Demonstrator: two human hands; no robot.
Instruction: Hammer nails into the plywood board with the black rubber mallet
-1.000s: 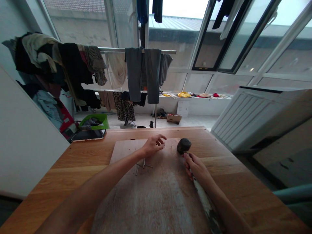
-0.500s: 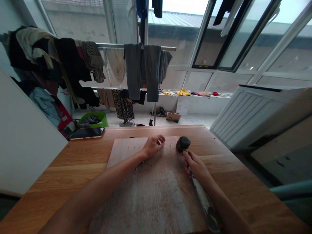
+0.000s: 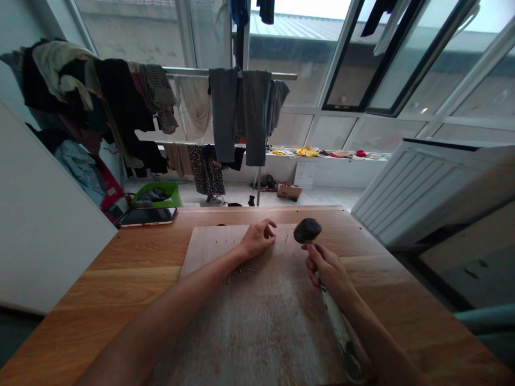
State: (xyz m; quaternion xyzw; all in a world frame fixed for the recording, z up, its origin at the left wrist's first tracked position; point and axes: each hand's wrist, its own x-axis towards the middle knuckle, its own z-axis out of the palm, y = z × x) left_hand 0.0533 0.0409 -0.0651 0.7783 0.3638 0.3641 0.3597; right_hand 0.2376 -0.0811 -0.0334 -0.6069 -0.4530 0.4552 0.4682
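My right hand [image 3: 328,271] grips a hammer by its worn handle [image 3: 337,327], and the dark head [image 3: 307,230] is raised a little above a pale wooden board [image 3: 261,327]. A nail [image 3: 286,236] stands upright in the board just left of the head. My left hand [image 3: 259,237] rests on the board, its fingertips pinched together near that nail; whether they hold anything is too small to tell. Several loose nails [image 3: 241,272] lie on the board under my left forearm.
The board lies on a wooden table [image 3: 120,268]. A tablet or phone [image 3: 147,215] sits at the table's far left corner. Beyond the table stand a clothes rack [image 3: 225,107] full of garments, a green basket [image 3: 159,192], and a white slatted panel [image 3: 418,187] at the right.
The hammer head has lifted slightly and shifted right. My left hand stays pinched beside the upright nail. The camera view has shifted a little.
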